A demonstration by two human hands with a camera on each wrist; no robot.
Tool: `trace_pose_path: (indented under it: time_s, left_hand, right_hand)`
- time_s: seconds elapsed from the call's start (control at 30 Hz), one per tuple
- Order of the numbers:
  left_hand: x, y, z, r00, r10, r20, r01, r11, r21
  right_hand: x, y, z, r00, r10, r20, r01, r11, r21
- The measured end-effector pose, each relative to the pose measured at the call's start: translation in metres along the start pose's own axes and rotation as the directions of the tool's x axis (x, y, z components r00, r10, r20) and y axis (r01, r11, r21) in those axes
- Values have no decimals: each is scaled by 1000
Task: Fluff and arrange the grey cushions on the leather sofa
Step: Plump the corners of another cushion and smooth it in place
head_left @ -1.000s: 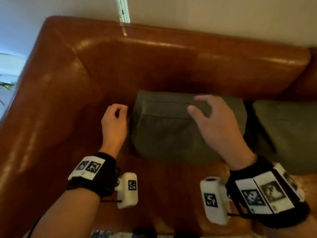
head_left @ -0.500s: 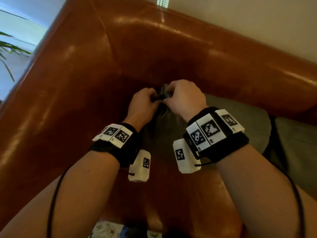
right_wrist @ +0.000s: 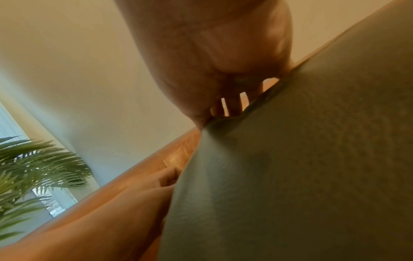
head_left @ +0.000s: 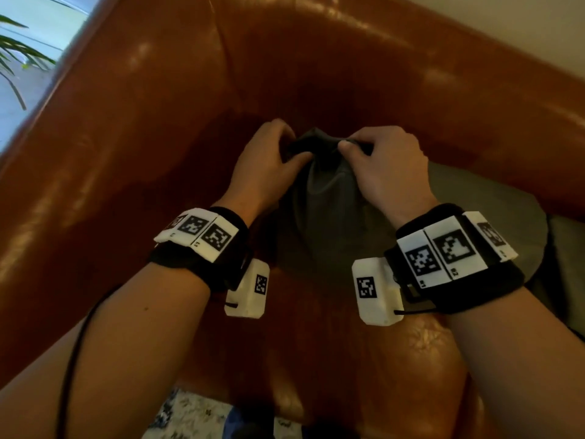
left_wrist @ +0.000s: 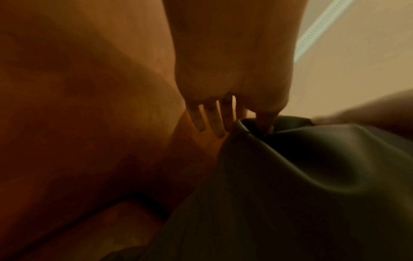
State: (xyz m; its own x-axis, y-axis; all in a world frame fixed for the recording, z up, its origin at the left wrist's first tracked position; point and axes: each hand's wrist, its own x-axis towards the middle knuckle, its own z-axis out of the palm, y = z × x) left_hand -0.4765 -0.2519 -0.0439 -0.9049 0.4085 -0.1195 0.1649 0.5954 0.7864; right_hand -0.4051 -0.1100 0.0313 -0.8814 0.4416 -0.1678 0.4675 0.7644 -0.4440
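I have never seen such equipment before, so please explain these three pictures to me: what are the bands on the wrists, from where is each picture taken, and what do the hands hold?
No machine works here: a person wears cameras. The wide picture comes from a camera on the head, looking down. The black bands with white coded tags carry a small camera on each wrist; the two close pictures come from those, looking along the fingers.

The left hand and right hand both pinch the top corner of a grey cushion, bunching its fabric. It stands in the corner of a brown leather sofa. A second grey cushion lies at the right edge. A green plant stands beside the sofa.
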Motion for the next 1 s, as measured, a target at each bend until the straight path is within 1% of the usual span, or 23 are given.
trace_pose_path:
  time_s: [0.03,0.1,0.23,0.33,0.37,0.43,0.5,0.57,0.6,0.63,0.7,0.73,0.77,0.83,0.87,0.9,0.93,1.0]
  left_hand:
    - [0,1,1,999,42,-23,-42,999,32]
    - [3,-3,-3,997,53,-47,-51,998,49]
    - [7,-11,-11,1000,-23,-7,23,998,-53]
    - [4,-5,-8,995,-97,6,97,979,-178]
    - [3,-2,-6,993,-119,21,121,974,-191]
    - [2,1,-5,988,-143,60,151,977,-154]
    - [3,-1,-8,988,-140,69,147,984,-97]
    - [4,-5,-12,986,-154,62,158,984,-78]
    - [3,-5,-13,987,-155,34,157,985,-71]
    - [0,-4,-14,989,-148,-25,147,987,-59]
    - [-7,2,-13,974,-114,-195,109,993,-36]
    - [-11,8,-12,967,-101,-233,102,995,-5]
    - [-14,15,-10,973,-99,-210,112,993,48]
    - [-15,24,-4,986,-151,-74,159,980,118]
    - [-14,27,-1,984,-175,-31,177,977,116]
    - [-11,28,1,981,-194,-8,194,977,90]
    - [-10,27,1,976,-219,0,219,975,27]
    - [-14,24,-6,964,-264,-7,260,951,-168]
  right_hand:
    - [0,1,0,1000,-5,2,5,1000,4]
    - [0,4,-1,1000,-7,-3,7,1000,29]
    - [-3,6,-2,1000,4,-1,-4,998,65]
    - [-1,3,-1,1000,20,8,-20,998,64]
    - [0,2,-1,1000,21,12,-22,998,65]
    - [2,3,-2,1000,22,23,-23,997,67]
    - [4,4,-1,999,24,35,-27,997,66]
    - [6,3,-1,998,38,48,-40,998,58]
    - [7,2,-1,998,45,52,-48,998,50]
    - [8,0,-1,997,54,57,-56,997,43]
    - [12,-4,-1,995,71,74,-73,997,34]
    - [14,-5,-1,993,81,85,-84,996,34]
    - [16,-7,-1,992,91,93,-94,995,33]
    - [18,-7,0,989,106,101,-109,994,30]
    - [19,-8,0,989,108,97,-111,993,32]
    - [19,-8,0,990,108,90,-112,993,35]
    - [20,-7,1,990,110,83,-113,993,36]
    - [19,-5,1,990,116,81,-119,992,40]
